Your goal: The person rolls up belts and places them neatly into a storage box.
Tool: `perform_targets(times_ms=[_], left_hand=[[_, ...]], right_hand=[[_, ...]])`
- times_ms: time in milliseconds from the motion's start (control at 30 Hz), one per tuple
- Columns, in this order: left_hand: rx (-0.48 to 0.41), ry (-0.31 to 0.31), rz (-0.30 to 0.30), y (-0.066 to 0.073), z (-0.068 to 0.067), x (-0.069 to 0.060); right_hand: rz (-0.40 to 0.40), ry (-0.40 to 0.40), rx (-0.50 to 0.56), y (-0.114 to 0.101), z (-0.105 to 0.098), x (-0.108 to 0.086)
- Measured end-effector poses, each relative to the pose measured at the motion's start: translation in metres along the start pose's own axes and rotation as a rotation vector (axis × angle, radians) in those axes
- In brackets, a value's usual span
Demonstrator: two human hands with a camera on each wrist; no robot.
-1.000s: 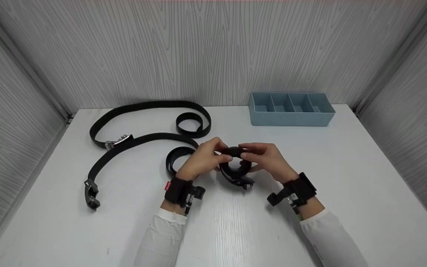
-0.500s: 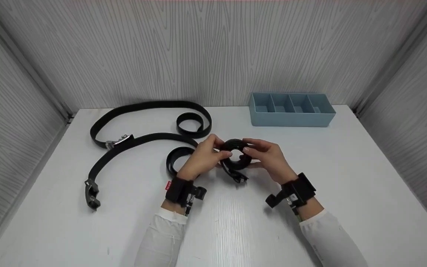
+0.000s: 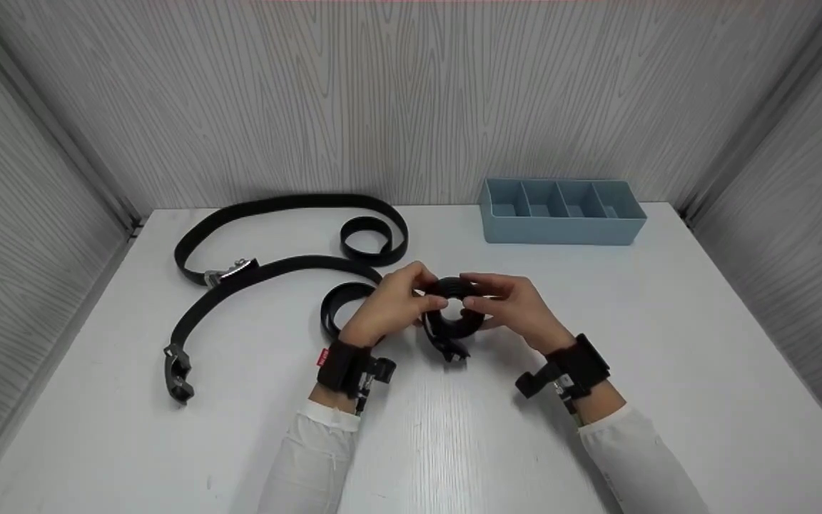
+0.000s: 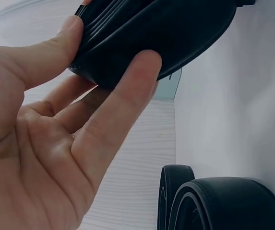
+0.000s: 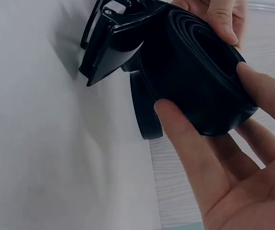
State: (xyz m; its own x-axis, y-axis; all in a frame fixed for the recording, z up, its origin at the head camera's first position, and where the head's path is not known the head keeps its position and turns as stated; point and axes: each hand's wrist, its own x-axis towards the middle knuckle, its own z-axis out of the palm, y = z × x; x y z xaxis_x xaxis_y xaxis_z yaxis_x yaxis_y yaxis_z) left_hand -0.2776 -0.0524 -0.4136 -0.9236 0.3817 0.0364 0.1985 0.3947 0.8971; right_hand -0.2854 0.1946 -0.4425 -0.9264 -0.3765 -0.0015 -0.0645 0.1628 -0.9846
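Note:
A black belt wound into a tight coil is held between both hands, its buckle hanging at the near side. The left hand pinches the coil's left side, thumb on the upper edge. From the right, the right hand grips it the same way. In the left wrist view the left hand has its fingertips on the strap. The right wrist view shows the wound layers, the buckle and the right hand with fingers curved round the outer face.
Two more black belts lie loosely curled at the left, one farther back, one nearer with its buckle toward the front left. A blue-grey box with several compartments stands at the back right against the wall.
Both hands raised the coil slightly toward the back, then brought it nearer again, and its hanging buckle has shifted left. The other belts and the box have stayed put.

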Motion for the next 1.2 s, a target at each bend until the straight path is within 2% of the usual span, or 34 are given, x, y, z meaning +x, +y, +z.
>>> perform_targets(times_ms=[133, 367, 533, 667, 800, 933, 1067, 1200], left_hand=[[-0.044, 0.002, -0.019, -0.002, 0.001, 0.0], [-0.1, 0.019, -0.035, -0.005, 0.003, 0.002], [-0.103, 0.058, -0.012, -0.007, 0.003, 0.004], [-0.118, 0.102, -0.001, -0.005, 0.004, 0.004], [-0.17, 0.149, 0.009, -0.002, 0.004, 0.004], [-0.221, 0.175, 0.038, 0.0, 0.005, 0.005], [-0.251, 0.209, 0.068, 0.0, 0.006, 0.006], [-0.304, 0.289, 0.07, 0.0, 0.007, 0.008]], right_hand=[[0.001, 0.01, 0.053, 0.003, 0.0, 0.001], [0.021, 0.097, 0.149, 0.004, 0.003, 0.002], [0.009, 0.125, 0.165, 0.003, 0.005, 0.003], [0.027, 0.081, 0.167, 0.003, 0.006, 0.003], [0.047, -0.016, 0.057, 0.005, 0.01, 0.003], [0.042, -0.038, -0.051, 0.006, 0.012, 0.003], [0.032, -0.048, -0.056, 0.004, 0.01, 0.002], [0.015, -0.067, -0.043, 0.002, 0.01, 0.002]])
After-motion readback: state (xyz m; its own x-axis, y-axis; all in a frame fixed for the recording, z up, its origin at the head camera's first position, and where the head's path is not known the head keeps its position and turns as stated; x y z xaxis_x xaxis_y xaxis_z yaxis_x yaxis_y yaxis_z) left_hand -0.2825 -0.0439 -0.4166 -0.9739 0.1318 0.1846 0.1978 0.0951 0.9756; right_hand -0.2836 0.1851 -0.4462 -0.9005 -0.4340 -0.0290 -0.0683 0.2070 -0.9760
